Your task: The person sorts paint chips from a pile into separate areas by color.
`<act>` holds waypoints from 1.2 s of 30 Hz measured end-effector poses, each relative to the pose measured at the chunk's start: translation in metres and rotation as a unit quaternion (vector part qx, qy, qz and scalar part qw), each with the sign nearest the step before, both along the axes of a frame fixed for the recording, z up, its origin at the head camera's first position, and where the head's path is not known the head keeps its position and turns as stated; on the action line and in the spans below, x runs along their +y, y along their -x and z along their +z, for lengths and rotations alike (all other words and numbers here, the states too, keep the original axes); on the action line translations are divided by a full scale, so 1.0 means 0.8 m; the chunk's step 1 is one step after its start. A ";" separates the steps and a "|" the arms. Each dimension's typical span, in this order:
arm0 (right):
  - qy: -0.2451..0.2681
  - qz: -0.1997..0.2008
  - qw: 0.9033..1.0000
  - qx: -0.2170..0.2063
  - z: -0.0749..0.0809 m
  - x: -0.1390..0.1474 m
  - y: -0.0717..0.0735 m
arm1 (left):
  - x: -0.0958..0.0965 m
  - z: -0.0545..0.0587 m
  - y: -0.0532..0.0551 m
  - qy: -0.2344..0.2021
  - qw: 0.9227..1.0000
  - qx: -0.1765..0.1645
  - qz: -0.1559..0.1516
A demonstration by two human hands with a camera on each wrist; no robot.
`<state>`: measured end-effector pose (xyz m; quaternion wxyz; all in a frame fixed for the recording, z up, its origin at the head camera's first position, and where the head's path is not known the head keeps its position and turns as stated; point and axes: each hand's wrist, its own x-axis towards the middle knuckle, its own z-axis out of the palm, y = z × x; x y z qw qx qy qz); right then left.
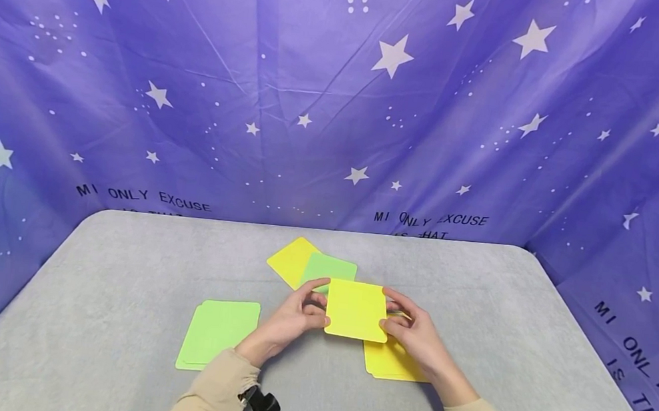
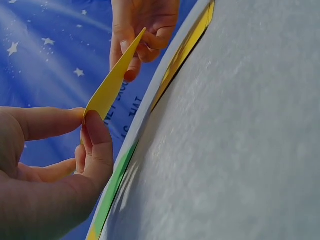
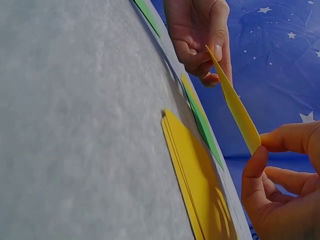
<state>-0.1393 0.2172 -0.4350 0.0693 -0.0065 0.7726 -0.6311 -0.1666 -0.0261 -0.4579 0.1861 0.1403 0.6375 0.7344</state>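
Both hands hold up one yellow square card [image 1: 357, 310] with rounded corners, above the table. The left hand [image 1: 296, 314] pinches its left edge between thumb and fingers, and the right hand [image 1: 415, 332] pinches the right edge. In the left wrist view the card [image 2: 112, 85] appears nearly edge-on, slightly bent. Below the right hand lies a stack of yellow cards [image 1: 394, 365], partly covered by the held card and the hand. Left of the left hand rests a small stack of green cards [image 1: 222, 331]. Behind the held card, a green card [image 1: 332, 267] overlaps a yellow card [image 1: 292, 258].
The grey table [image 1: 136, 265] has rounded far corners. A purple curtain [image 1: 294, 81] with white stars and printed words hangs behind it and along the right side. Black wrist devices [image 1: 263, 406] are strapped over the beige sleeves [image 1: 216, 391].
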 end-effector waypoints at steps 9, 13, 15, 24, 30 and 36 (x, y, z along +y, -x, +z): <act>-0.041 -0.002 0.999 0.002 -0.001 0.021 -0.012 | 0.018 0.002 -0.008 0.017 1.000 0.013 -0.013; -0.072 -0.009 0.997 0.013 0.001 0.029 -0.018 | 0.027 0.003 -0.010 0.031 0.999 0.015 -0.020; -0.087 -0.012 0.996 0.015 0.001 0.033 -0.021 | 0.032 0.002 -0.012 0.035 0.999 0.014 -0.021; -0.116 -0.024 0.993 0.005 0.003 0.048 -0.029 | 0.056 0.001 -0.020 0.072 0.997 0.030 0.001; -0.114 -0.024 0.993 -0.007 0.002 0.057 -0.034 | 0.066 -0.001 -0.022 0.076 0.997 0.029 -0.008; -0.109 -0.028 0.993 -0.040 0.001 0.066 -0.038 | 0.071 -0.001 -0.023 0.090 0.995 0.028 -0.020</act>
